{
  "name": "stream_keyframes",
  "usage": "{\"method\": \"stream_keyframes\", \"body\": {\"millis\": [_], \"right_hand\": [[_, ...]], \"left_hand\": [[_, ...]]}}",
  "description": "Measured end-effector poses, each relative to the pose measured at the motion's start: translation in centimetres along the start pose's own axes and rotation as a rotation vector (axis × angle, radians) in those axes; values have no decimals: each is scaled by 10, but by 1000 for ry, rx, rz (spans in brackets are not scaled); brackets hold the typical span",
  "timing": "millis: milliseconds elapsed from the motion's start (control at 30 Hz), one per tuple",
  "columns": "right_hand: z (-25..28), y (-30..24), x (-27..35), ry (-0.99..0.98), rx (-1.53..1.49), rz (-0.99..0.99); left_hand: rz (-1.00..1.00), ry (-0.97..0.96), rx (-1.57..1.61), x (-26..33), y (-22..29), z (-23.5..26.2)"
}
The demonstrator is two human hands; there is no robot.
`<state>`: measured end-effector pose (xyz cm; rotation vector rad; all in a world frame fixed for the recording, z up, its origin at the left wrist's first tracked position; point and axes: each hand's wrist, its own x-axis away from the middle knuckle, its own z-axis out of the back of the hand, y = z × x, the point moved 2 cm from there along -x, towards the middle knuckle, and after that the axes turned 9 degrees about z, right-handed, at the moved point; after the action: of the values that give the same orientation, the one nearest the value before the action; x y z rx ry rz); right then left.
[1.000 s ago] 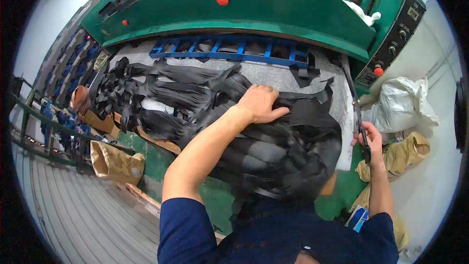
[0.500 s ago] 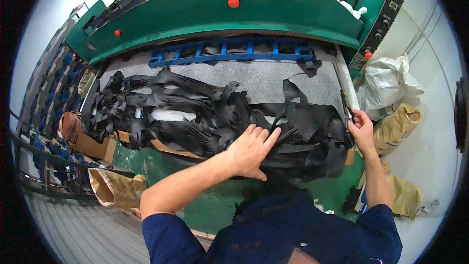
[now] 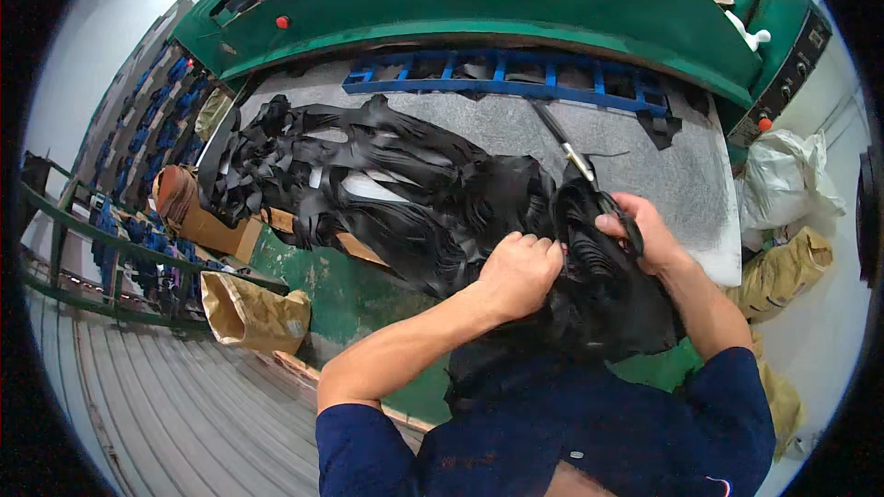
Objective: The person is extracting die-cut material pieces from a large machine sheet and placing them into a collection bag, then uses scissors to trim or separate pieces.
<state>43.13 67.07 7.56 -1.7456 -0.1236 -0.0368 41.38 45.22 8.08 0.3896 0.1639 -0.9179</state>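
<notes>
A long pile of black sheet strips (image 3: 414, 152), thin and flexible, lies over the front of the grey work table (image 3: 681, 184). My left hand (image 3: 523, 276) is closed in a fist on the right part of the pile, gripping the black strips. Just right of it, my right hand (image 3: 649, 235) holds a pair of scissors (image 3: 578, 158) by the dark handles. Their long blades point up and away, over the bunched black material, and look nearly together. Folds of the material partly hide my left fingertips and the scissors' lower part.
A blue ladder-like frame (image 3: 442, 85) lies along the table's back, under the green machine beam (image 3: 414, 14) with red buttons. A white plastic bag (image 3: 787, 175) and a tan sack (image 3: 787, 267) stand at right. Another tan sack (image 3: 267, 313) is at front left, near a green rail (image 3: 120, 253).
My right hand has brought the scissors from the table's right edge in over the black strips. My left hand, spread flat before, has closed on them, and the pile's right end is bunched inward.
</notes>
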Motion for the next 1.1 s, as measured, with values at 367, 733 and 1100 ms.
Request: {"method": "stream_keyframes", "body": {"millis": [367,733,1100], "right_hand": [[-150,-100,-100,-190,-179,271],[-322,-135,-204,136,241,522],[-155,-24,-3,747,188,304]], "left_hand": [[-1,714,329,24,-139,169],[-41,780,95,69,-302,273],[335,302,243,24,-352,194]]}}
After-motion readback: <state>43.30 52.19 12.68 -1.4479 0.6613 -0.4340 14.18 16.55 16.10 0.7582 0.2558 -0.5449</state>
